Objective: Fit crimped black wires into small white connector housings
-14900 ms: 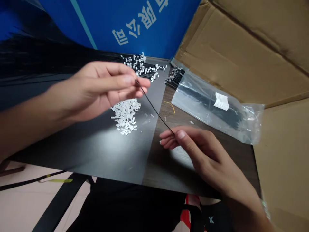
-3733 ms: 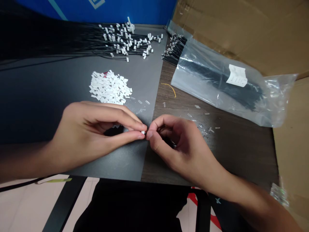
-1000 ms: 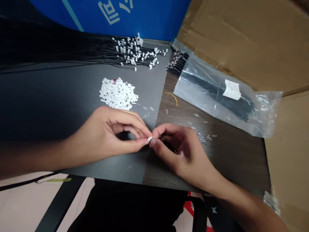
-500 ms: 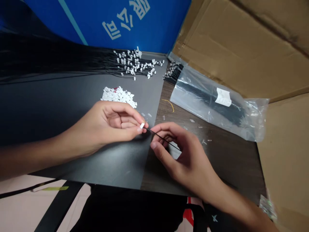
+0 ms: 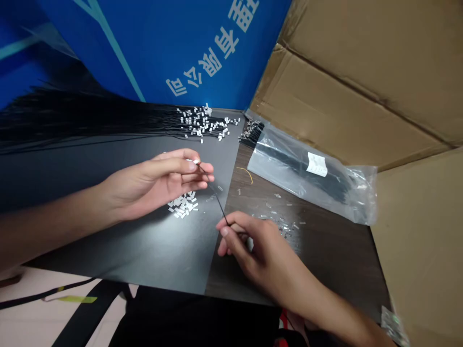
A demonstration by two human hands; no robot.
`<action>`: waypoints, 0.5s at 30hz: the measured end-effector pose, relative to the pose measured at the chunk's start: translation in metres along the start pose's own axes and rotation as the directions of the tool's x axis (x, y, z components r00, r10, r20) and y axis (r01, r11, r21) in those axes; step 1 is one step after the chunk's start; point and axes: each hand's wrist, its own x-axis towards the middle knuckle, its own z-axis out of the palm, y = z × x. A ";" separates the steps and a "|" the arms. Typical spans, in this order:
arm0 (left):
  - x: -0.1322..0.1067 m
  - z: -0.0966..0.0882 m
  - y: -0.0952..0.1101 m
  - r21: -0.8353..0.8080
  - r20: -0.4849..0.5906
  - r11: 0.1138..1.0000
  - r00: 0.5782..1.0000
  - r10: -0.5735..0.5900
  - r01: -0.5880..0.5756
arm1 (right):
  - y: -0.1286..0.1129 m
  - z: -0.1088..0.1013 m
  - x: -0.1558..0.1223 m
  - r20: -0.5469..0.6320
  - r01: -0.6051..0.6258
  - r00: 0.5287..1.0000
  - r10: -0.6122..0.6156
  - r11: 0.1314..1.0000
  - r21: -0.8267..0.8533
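Between thumb and forefinger, my left hand (image 5: pixel 162 180) pinches a small white connector (image 5: pixel 196 162); its other fingers extend loosely. A thin black wire (image 5: pixel 219 200) slants from the connector down to my right hand (image 5: pixel 249 241), whose thumb and forefinger are closed on it. Below my left hand lies a pile of loose white connectors (image 5: pixel 183 205), partly hidden by that hand. Behind, a large bundle of black wires (image 5: pixel 108 118) ends in many white connectors (image 5: pixel 202 123).
A clear plastic bag (image 5: pixel 289 161) of black wires lies at right, against the cardboard wall (image 5: pixel 343 106). Small clear plastic bits (image 5: pixel 285 224) and a yellow strand (image 5: pixel 246 173) are scattered on the dark table (image 5: pixel 325 250). A blue panel (image 5: pixel 152 43) stands at the back.
My left hand has risen with the connector, away from my right hand. My right hand has lowered and now pinches the wire, a longer length of which shows between them. The view has shifted.
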 end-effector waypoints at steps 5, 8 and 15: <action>0.008 -0.008 0.031 0.165 -0.103 0.986 0.995 0.001 0.016 | 0.005 0.001 0.005 -0.028 0.069 0.997 -0.069 0.998 -0.004; 0.017 -0.016 0.061 0.232 -0.162 0.973 0.986 0.029 0.010 | 0.010 -0.008 0.015 -0.141 0.115 0.981 -0.134 0.984 -0.140; 0.038 -0.016 0.143 0.752 -0.119 0.630 0.901 0.417 -0.193 | 0.009 -0.062 0.076 -0.310 0.023 0.932 -0.187 0.885 -0.464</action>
